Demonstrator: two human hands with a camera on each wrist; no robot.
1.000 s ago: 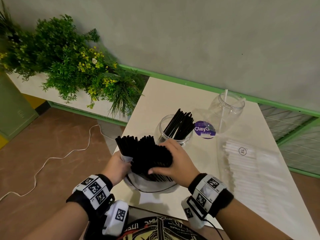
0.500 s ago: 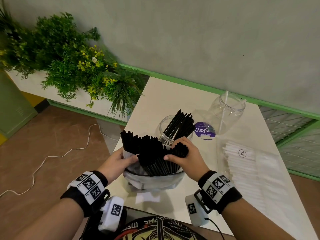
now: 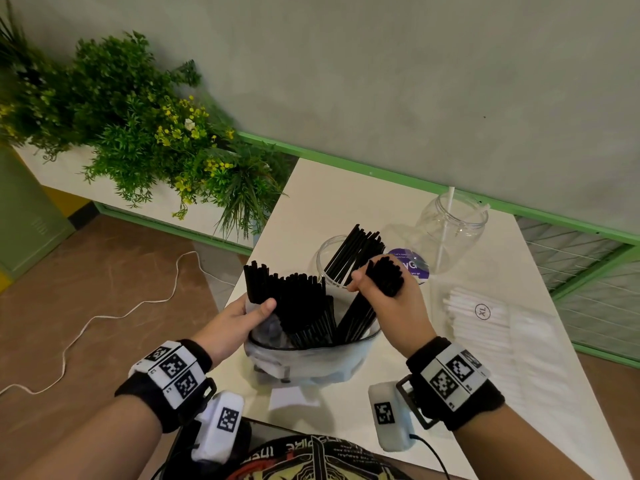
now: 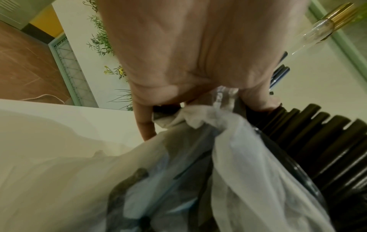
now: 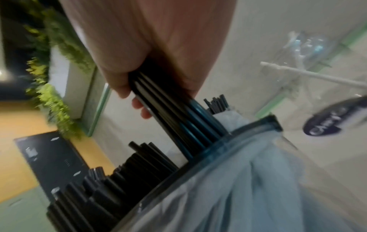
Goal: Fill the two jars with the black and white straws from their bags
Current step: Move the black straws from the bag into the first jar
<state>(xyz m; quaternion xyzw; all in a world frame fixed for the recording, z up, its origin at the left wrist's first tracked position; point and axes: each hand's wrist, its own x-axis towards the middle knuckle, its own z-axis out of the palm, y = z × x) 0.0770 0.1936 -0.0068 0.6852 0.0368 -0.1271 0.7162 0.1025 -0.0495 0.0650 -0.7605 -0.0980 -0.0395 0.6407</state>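
A clear plastic bag of black straws stands at the table's near edge. My left hand pinches the bag's left rim. My right hand grips a bundle of black straws, partly lifted out of the bag; the wrist view shows my fingers wrapped round that bundle. Just behind stands a clear jar with black straws leaning in it. A second clear jar at the back right holds one white straw. The bag of white straws lies on the right.
The white table abuts a grey wall with a green rail. A purple round sticker or lid lies between the jars. A planter of green plants stands to the left. A white cable runs across the brown floor.
My right hand closed on a bundle of black straws and raised it up and to the right, toward the near jar. My left hand shifted to pinch the bag's rim.
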